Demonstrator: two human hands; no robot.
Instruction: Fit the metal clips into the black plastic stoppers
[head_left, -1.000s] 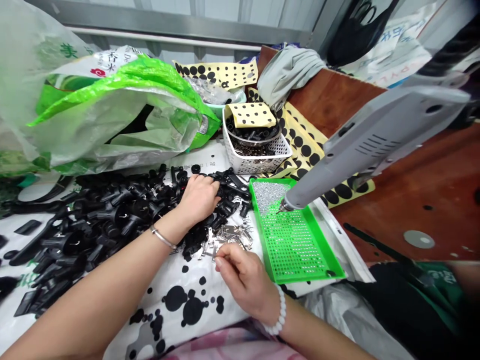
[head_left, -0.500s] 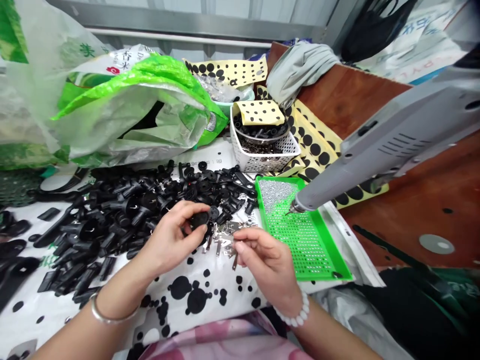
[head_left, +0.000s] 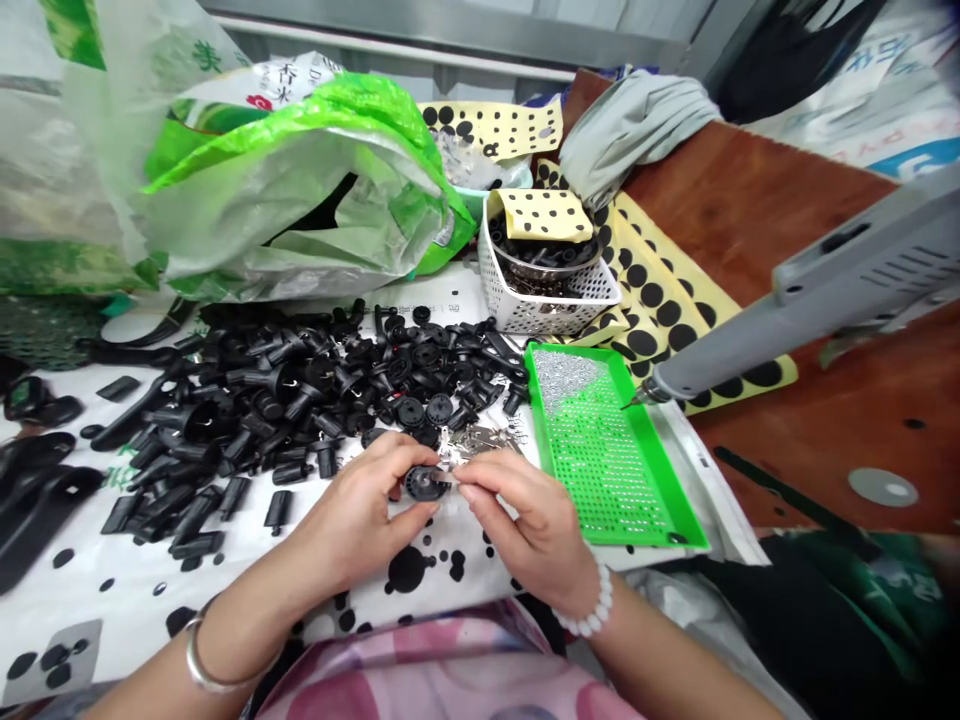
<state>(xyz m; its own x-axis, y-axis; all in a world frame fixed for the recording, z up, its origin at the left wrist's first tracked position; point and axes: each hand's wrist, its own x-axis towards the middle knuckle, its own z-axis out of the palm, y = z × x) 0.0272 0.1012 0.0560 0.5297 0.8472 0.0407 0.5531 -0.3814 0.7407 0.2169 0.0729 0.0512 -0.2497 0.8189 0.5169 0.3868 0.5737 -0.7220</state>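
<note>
My left hand (head_left: 364, 505) pinches a small round black plastic part (head_left: 424, 483) between thumb and fingers, just above the spotted white sheet (head_left: 97, 600). My right hand (head_left: 525, 525) is closed on a small metal clip (head_left: 447, 484) and presses it against that black part. Both hands meet near the table's front edge. A heap of loose metal clips (head_left: 480, 438) lies just beyond them, and a wide pile of black plastic parts (head_left: 300, 390) spreads to the left and behind.
A green perforated tray (head_left: 611, 465) with tiny screws lies to the right. A grey electric screwdriver (head_left: 795, 305) hangs over it, tip down. A white basket (head_left: 551, 300), yellow dot-sticker sheets (head_left: 675, 310) and a green plastic bag (head_left: 300, 190) stand behind.
My left hand left the black pile with one round part and came toward me. My right hand lifted a metal clip and met it. The view shifted left and down.
</note>
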